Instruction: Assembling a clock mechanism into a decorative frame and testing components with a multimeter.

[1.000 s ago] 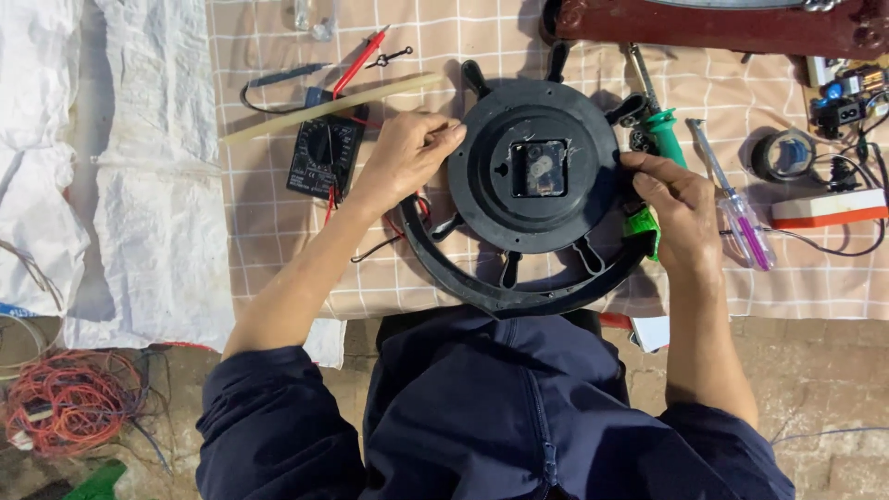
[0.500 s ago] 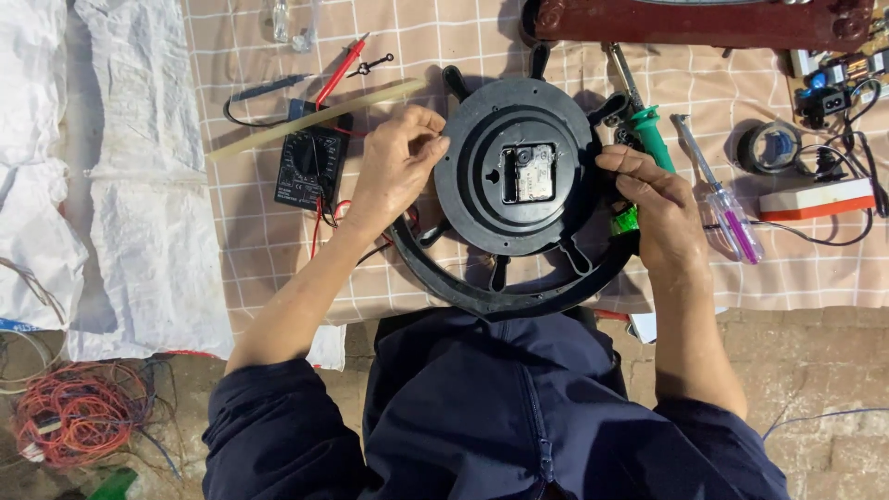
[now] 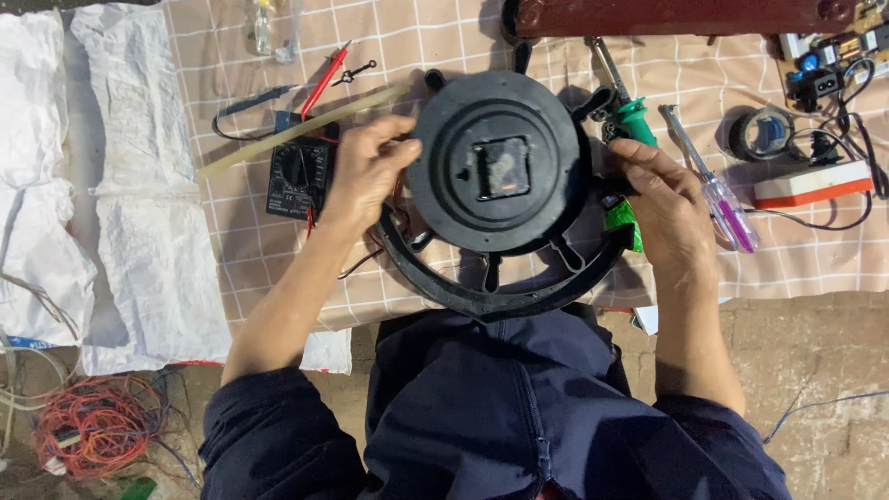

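One black meter (image 3: 298, 178) lies just left of the left hand (image 3: 366, 171), whose fingers curl onto the left rim of the single black wheel-shaped clock (image 3: 500, 181), lying back-up between both hands. The right hand (image 3: 669, 208) grips its right edge, equally near; two screwdrivers (image 3: 713, 190) lie beyond.

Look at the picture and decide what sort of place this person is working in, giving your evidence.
Probably an informal repair spot on the ground. A checked cloth is spread over bare floor, with a multimeter, screwdrivers and tape laid out. Both hands hold a black wall clock face down.
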